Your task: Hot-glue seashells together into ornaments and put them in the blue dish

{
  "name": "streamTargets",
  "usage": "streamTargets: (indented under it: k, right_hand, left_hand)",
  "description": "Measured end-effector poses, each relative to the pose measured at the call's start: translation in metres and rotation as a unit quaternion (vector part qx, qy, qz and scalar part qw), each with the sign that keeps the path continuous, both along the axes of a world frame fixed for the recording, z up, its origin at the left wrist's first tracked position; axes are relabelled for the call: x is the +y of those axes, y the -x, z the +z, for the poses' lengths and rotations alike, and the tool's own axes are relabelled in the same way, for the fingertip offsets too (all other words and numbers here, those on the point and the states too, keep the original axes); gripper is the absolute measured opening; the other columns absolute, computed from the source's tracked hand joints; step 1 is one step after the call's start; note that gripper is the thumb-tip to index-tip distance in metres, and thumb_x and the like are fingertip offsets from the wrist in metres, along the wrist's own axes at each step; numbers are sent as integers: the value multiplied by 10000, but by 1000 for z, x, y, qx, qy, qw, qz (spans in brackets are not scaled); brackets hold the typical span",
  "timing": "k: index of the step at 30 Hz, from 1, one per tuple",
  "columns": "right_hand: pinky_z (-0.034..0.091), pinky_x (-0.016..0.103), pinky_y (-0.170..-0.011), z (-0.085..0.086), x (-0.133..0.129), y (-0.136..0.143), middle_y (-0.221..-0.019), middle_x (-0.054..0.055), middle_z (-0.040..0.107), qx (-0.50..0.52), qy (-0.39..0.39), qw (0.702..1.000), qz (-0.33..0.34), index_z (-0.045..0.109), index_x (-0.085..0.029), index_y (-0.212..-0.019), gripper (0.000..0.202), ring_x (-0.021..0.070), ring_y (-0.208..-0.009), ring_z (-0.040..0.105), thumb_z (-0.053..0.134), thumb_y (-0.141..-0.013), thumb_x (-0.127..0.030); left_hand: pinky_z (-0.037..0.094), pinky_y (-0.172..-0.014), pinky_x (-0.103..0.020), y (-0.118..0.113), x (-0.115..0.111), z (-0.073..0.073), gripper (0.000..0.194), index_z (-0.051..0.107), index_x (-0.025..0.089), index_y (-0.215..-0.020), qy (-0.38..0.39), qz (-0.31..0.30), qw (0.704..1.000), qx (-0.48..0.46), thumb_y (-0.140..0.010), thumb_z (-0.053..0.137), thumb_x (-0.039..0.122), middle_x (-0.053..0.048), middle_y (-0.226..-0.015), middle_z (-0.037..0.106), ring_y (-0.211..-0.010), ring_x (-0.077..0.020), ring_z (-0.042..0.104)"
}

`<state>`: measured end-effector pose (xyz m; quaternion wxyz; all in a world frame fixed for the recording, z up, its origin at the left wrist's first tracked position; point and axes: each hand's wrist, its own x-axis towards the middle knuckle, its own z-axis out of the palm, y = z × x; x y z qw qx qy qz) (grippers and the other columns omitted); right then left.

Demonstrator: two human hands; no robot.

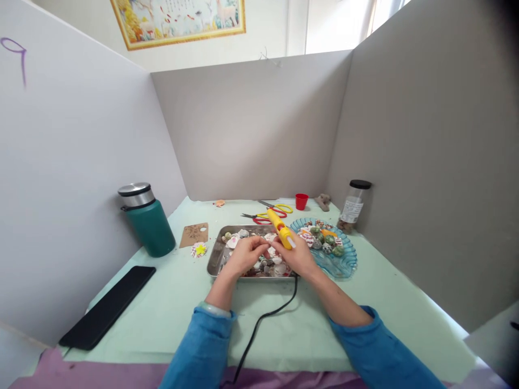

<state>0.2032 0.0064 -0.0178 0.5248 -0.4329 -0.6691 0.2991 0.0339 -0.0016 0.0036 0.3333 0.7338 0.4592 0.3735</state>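
My right hand (298, 255) is closed around a yellow glue gun (279, 227), whose black cord runs down toward the table's front edge. Its thumb and fingertips meet those of my left hand (248, 254) in the middle. The left fingers are pinched together, and whatever may be between them is too small to make out. Both hands are over a metal tray (214, 263) filled with shells and small stones (265, 266). Just left of the tray lies a round white-and-red piece with a yellow star (199, 249).
A blue glass plate (346, 266) with shells stands right of the tray. Behind are scissors (259, 218), a red cup (301, 201) and a black-lidded jar (353, 205). At left are a green bottle (152, 227), brown card (193, 235) and black slab (109, 305). Grey panels enclose three sides.
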Motion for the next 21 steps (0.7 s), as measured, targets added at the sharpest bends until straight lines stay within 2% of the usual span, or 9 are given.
streamTargets:
  k: [2,6,8,12,15,21]
  right_hand:
    - [447,265,-523,1,0,0,-683,-9,610,6,1,1000,-11,602,-183,-989,282,152,-558,553,603,-761,-348]
    - [449,271,-532,5,-2,-1,-685,-5,612,21,6,999,-28,598,-170,-1011,311,152,-552,544,605,-748,-336]
    - [451,272,-544,7,-4,-1,-694,-5,615,25,2,999,-36,597,-166,-1006,312,148,-553,540,603,-747,-341]
    - [456,273,-563,7,-4,-1,-721,1,624,24,-1,999,-37,595,-166,-982,299,145,-567,540,604,-745,-348]
    - [452,271,-551,5,-2,-1,-737,6,627,25,6,999,-21,590,-168,-997,301,146,-567,543,594,-755,-347]
    - [458,277,-572,7,-2,-3,-720,3,618,30,-10,998,-49,598,-169,-940,252,150,-581,549,586,-752,-337]
  left_hand:
    - [305,-465,-226,0,0,1,332,689,144,-738,18,8,1000,-24,-821,492,399,-32,-686,682,-448,-84,400]
    - [234,-391,-218,2,1,3,404,673,126,-897,97,41,990,-92,-825,471,468,-38,-718,689,-360,-48,319]
    - [216,-380,-208,4,2,2,400,653,126,-880,117,39,986,-109,-806,498,488,-40,-723,687,-358,-41,327]
    - [226,-383,-190,6,3,0,322,619,134,-770,122,6,984,-128,-744,597,454,-34,-739,683,-375,-28,350]
    - [217,-378,-187,7,3,-1,296,619,135,-751,128,-4,983,-135,-738,602,430,-16,-693,661,-368,-26,348]
    - [262,-377,-196,6,6,-6,334,636,139,-831,108,32,987,-113,-789,539,456,-34,-734,683,-369,-46,377]
